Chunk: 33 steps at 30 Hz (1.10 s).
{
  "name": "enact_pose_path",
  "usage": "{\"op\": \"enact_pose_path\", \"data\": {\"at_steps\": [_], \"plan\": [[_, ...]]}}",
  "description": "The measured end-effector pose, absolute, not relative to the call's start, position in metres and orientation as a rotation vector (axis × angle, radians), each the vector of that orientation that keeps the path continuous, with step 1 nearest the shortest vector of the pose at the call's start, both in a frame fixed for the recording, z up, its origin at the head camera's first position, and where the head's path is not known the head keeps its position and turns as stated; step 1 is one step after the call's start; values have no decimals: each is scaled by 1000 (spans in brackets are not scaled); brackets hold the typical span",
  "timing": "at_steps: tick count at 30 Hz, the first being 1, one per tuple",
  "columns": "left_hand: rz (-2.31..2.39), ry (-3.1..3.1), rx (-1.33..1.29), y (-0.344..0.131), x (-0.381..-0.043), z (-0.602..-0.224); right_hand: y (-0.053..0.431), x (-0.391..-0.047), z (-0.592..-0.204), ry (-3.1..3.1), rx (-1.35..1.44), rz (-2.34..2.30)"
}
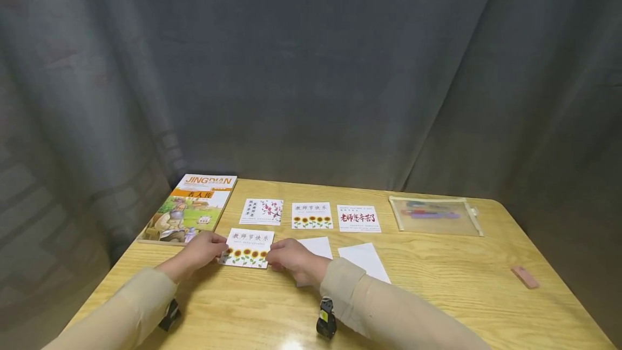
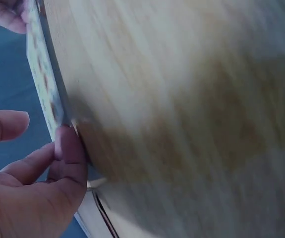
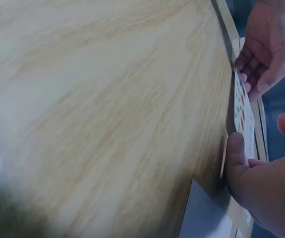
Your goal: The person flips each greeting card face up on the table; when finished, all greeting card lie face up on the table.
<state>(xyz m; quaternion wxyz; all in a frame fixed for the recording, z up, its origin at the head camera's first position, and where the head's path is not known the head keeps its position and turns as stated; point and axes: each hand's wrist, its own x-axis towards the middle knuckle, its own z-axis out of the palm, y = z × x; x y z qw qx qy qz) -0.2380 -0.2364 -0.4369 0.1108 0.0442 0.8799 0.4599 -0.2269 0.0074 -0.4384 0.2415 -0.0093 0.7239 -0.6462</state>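
Note:
A white greeting card with sunflowers and Chinese characters lies face up between both hands, low at the tabletop. My left hand pinches its left edge near the lower corner; in the left wrist view its fingertips are right at the card's edge. At the opposite edge my right hand grips the card, thumb at the rim in the right wrist view. Just behind are a plum-blossom card, a second sunflower card and a card with red characters.
Two blank white cards, one partly under my right forearm and another, lie to the right. A book sits at the back left. A zip pouch with pens and a pink eraser are further right on the wooden table.

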Motion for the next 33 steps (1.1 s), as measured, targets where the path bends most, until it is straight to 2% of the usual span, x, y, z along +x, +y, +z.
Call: {"op": "enact_pose_path", "data": {"at_steps": [24, 33], "plan": [[953, 2753, 398, -225, -221, -427, 12, -217, -427, 2078, -244, -1518], [919, 2767, 448, -222, -222, -426, 35, -222, -423, 2044, -273, -1595]]}}
